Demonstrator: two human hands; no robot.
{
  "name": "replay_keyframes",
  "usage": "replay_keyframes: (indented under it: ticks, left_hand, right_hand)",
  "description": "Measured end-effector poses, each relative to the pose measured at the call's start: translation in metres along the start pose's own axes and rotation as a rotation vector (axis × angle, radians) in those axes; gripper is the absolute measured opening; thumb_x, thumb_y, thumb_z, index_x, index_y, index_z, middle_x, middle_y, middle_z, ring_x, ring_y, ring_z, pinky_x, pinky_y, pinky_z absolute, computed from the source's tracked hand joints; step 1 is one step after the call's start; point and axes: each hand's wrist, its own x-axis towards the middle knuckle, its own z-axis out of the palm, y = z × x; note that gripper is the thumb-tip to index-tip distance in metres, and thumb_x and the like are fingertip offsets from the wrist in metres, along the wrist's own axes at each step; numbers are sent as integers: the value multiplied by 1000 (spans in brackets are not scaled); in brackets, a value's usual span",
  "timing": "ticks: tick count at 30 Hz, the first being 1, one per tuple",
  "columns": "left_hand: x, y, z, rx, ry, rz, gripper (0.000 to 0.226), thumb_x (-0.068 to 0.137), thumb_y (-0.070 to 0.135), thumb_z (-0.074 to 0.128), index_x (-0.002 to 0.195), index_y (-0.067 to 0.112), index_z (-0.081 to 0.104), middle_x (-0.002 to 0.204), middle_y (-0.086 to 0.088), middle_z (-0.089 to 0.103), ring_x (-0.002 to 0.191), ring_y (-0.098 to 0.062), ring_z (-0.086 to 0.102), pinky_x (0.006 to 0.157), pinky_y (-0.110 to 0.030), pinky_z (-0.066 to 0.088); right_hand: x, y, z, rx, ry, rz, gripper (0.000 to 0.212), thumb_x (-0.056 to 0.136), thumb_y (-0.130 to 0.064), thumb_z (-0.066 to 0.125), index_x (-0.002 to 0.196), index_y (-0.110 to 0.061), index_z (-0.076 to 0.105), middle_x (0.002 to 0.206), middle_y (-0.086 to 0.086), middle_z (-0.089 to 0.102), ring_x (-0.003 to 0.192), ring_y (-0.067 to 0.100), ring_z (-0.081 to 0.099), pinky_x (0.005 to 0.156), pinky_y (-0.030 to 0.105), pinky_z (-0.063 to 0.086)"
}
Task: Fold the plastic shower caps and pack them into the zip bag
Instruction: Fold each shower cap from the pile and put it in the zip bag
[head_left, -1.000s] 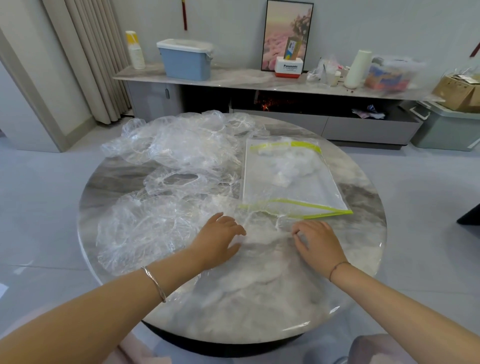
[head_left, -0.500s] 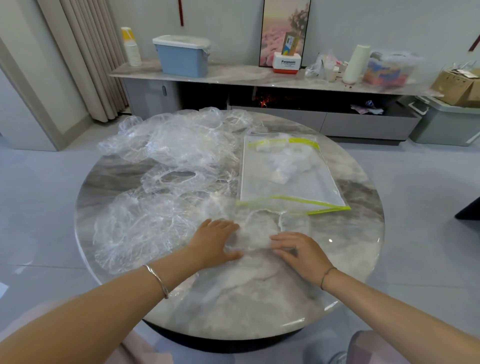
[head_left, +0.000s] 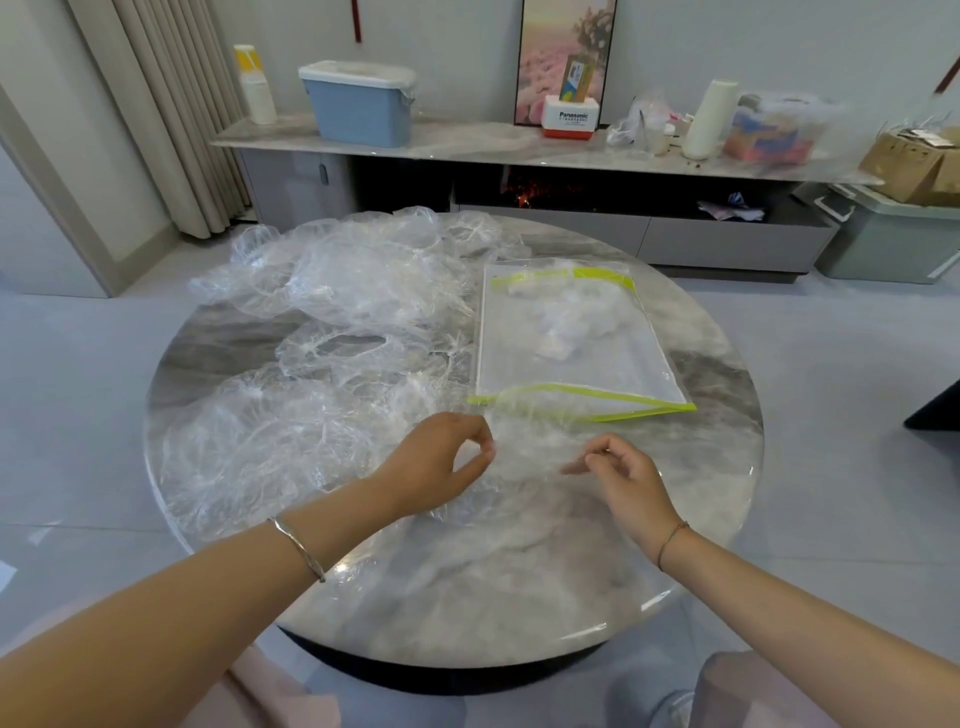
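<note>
A clear shower cap (head_left: 535, 447) lies spread on the round marble table (head_left: 467, 597) in front of me. My left hand (head_left: 441, 462) pinches its left edge between thumb and fingertips. My right hand (head_left: 618, 473) pinches its right edge, fingers curled. A pile of several crumpled clear shower caps (head_left: 332, 332) covers the table's left and far side. The zip bag (head_left: 571, 343), clear with a yellow-green strip at both ends, lies flat at the right beyond my hands, with folded caps inside near its far end.
Behind the table runs a low marble-topped cabinet (head_left: 467, 145) with a blue bin (head_left: 363, 104), bottles and boxes. Grey floor surrounds the table. A grey bin (head_left: 893, 234) stands at the far right.
Both hands were pressing flat on the cap on the table. Now they have lifted a little and each pinches an edge of the cap, slightly wider apart.
</note>
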Motion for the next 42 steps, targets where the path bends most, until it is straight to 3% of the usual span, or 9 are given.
replay_keyframes:
  ticks: [3, 8, 11, 15, 19, 23, 27, 30, 42]
  left_hand:
    - [-2, 12, 0, -246, -80, -134, 13, 96, 38, 48, 93, 25, 46, 77, 3, 68, 61, -6, 56, 57, -22, 40]
    - [-4, 10, 7, -141, -273, -301, 50, 78, 57, 67, 108, 19, 55, 83, 0, 61, 74, -16, 57, 72, -28, 45]
    - [-4, 4, 9, -127, -268, -277, 35, 87, 44, 62, 80, 10, 58, 74, -3, 64, 65, -11, 56, 66, -31, 43]
    - [2, 3, 7, -178, -197, -357, 16, 90, 34, 62, 81, 22, 55, 64, 8, 64, 54, 5, 53, 60, -19, 40]
    - [-2, 5, 11, 127, -156, -362, 48, 85, 37, 66, 124, 23, 42, 94, 6, 60, 76, -8, 54, 68, -24, 44]
    - [2, 12, 19, 409, 152, 213, 37, 92, 34, 48, 126, 20, 51, 122, 0, 55, 110, -18, 50, 89, -27, 37]
    - [-1, 10, 41, 494, -222, 243, 72, 89, 54, 4, 148, 21, 27, 157, -2, 21, 145, -19, 16, 117, -31, 0]
    - [-6, 0, 54, 519, -410, 130, 83, 75, 59, -17, 150, 26, -6, 159, 5, -10, 145, -14, -12, 114, -29, -15]
    - [-4, -1, 53, 445, -527, 103, 88, 78, 75, 7, 151, 28, -8, 157, 5, -16, 145, -14, -15, 115, -32, -15]
  right_hand:
    - [0, -1, -2, 29, 26, 73, 22, 91, 8, 40, 77, -5, 52, 65, 11, 63, 53, 4, 61, 56, 9, 44]
    - [3, 11, -6, -60, 70, 201, 18, 93, 1, 41, 82, -6, 53, 59, 8, 59, 44, 10, 56, 52, 20, 46]
    - [7, 15, -11, -164, 73, 201, 17, 94, -2, 41, 85, -8, 53, 57, 6, 56, 39, 12, 52, 45, 19, 44]
    - [11, 17, -14, -277, 58, 196, 15, 95, -10, 47, 82, -16, 51, 57, 3, 58, 35, 11, 45, 38, 21, 40]
    - [10, 19, -14, -586, 22, 107, 6, 90, -18, 53, 93, -20, 48, 74, -3, 63, 62, 18, 56, 59, 30, 44]
    - [4, 14, -8, -822, 84, -251, 34, 90, -25, 51, 122, -13, 51, 122, 2, 52, 109, 22, 50, 90, 33, 39]
    - [-2, 19, 5, -1004, -221, -300, 74, 83, -54, 6, 144, -22, 34, 156, -4, 19, 143, 14, 16, 113, 27, 5]
    - [-3, 32, 7, -1119, -345, -189, 85, 72, -60, -11, 150, -30, 4, 157, -13, -7, 144, 7, -8, 113, 27, -8]
    - [-4, 40, 7, -1162, -427, -161, 86, 68, -61, -16, 148, -29, -10, 155, -13, -16, 142, 5, -16, 110, 25, -16]
